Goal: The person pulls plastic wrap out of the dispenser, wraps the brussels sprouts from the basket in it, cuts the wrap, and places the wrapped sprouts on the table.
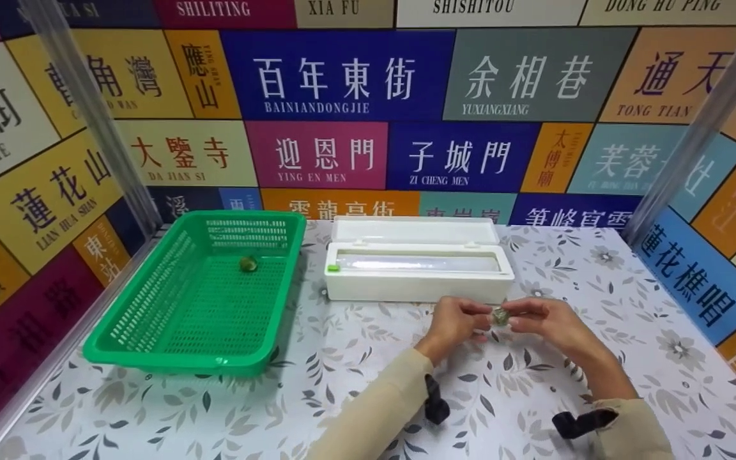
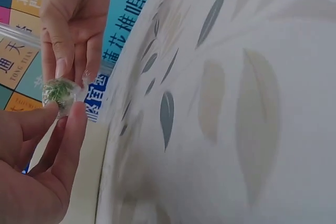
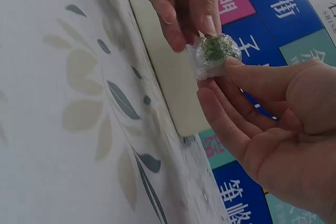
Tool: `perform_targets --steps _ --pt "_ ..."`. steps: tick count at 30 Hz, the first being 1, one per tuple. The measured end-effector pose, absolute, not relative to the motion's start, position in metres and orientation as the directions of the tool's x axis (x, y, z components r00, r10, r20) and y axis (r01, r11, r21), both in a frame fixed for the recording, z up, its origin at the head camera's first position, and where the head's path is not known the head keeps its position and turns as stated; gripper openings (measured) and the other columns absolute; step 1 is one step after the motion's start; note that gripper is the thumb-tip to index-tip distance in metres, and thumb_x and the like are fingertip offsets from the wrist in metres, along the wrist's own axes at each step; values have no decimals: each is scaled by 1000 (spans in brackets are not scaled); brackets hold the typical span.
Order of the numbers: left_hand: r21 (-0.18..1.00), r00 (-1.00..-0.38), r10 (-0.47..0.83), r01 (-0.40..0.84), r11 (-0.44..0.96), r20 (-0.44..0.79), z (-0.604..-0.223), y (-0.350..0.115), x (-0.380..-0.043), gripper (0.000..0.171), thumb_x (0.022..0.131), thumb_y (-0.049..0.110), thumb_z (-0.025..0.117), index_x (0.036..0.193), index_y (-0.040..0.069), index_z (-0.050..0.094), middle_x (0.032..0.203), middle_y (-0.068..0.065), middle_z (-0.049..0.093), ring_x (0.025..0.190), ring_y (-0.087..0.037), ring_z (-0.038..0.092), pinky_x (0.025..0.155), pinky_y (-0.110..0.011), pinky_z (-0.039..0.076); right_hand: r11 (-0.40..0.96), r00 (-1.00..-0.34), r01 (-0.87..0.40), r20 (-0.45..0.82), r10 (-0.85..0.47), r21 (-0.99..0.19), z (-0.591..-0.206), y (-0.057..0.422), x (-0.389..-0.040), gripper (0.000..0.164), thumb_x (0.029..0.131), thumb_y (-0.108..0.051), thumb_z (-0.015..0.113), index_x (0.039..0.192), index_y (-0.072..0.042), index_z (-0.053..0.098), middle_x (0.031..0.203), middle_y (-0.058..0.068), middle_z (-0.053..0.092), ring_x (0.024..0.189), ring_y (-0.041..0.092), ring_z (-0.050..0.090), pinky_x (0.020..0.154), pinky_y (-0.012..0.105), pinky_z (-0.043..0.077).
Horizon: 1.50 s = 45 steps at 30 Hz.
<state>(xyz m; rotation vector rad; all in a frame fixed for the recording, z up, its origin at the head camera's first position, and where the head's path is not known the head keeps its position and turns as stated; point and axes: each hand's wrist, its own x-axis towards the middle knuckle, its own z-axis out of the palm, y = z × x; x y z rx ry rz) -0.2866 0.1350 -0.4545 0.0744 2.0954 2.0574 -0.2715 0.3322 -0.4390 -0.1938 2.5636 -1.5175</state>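
A small round green bundle wrapped in clear cling film (image 1: pixel 500 315) is between the two hands, over the table. The left hand (image 1: pixel 456 326) pinches it from the left with thumb and fingers. From the right, the right hand (image 1: pixel 547 324) grips the other side the same way. In the left wrist view, crinkled film (image 2: pixel 62 95) wraps green leafy-looking matter. The right wrist view shows shiny film (image 3: pixel 215 53) bunched around it, with a loose bit at one side. What is inside the film shows only as green.
Behind the hands stands a white cling film dispenser (image 1: pixel 419 287), lid raised, a roll inside and a green slider at its left end. A green plastic basket (image 1: pixel 272 319) on the left holds one small brownish-green round thing (image 1: pixel 248 264). Patterned cloth (image 1: pixel 355 396) covers the table.
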Motion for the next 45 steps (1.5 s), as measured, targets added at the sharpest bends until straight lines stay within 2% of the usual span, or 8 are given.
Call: perform_targets --steps 3,10,14,20,28,35,40,45 --pt "996 -985 149 -88 6 -87 -457 151 -286 17 83 -8 73 96 0 78 84 -10 77 76 -31 75 59 -33 62 499 -983 -39 -57 -176 -866 -440 346 -271 49 91 -23 73 133 -1 61 124 12 72 98 0 68 86 16 49" --pt "981 -990 73 -127 -146 -118 -470 186 -275 17 80 -10 75 95 -2 76 75 -6 71 74 -41 74 55 -32 61 523 -986 -17 -73 -151 -852 -446 374 -268 51 92 -26 73 135 -1 60 121 2 74 99 -2 66 86 14 48" --pt "986 -992 59 -116 -116 -110 -469 197 -271 11 80 -8 76 87 0 77 73 -6 72 69 -39 74 54 -31 61 491 -980 -20 -80 -181 -871 -451 388 -268 52 92 -23 72 136 1 58 117 -4 74 99 0 67 87 15 50" --pt "986 -988 57 -146 -77 -142 -465 212 -270 12 79 -10 75 81 2 77 71 -3 71 61 -31 73 53 -30 60 476 -978 -42 -62 -199 -878 -456 405 -265 53 92 -18 72 136 5 55 111 -9 75 97 4 69 84 17 52" --pt "991 -986 93 -132 37 -135 -469 216 -273 12 80 -7 76 83 5 79 74 2 69 64 -27 73 54 -27 59 481 -983 -29 -64 -175 -876 -464 414 -266 52 91 -20 73 133 6 58 104 -13 76 92 2 70 81 17 55" --pt "988 -984 101 -145 56 -150 -476 219 -274 9 80 -6 77 82 2 78 68 0 68 63 -30 74 52 -28 59 542 -984 33 -122 -128 -840 -473 416 -270 48 91 -24 74 130 1 63 104 -8 76 85 1 65 70 18 51" --pt "984 -982 94 -159 76 -166 -475 221 -272 10 80 -4 78 81 5 79 69 0 68 58 -26 72 51 -28 58 531 -980 91 -171 -103 -842 -473 417 -269 45 90 -25 75 129 -4 65 96 -14 73 76 5 60 58 21 47" --pt "981 -981 100 -156 113 -168 -473 221 -273 10 81 -2 78 82 7 80 71 2 69 55 -21 68 50 -27 57 465 -970 144 -217 -109 -874 -470 418 -269 41 88 -19 76 127 -10 67 97 -13 73 82 6 63 65 20 52"
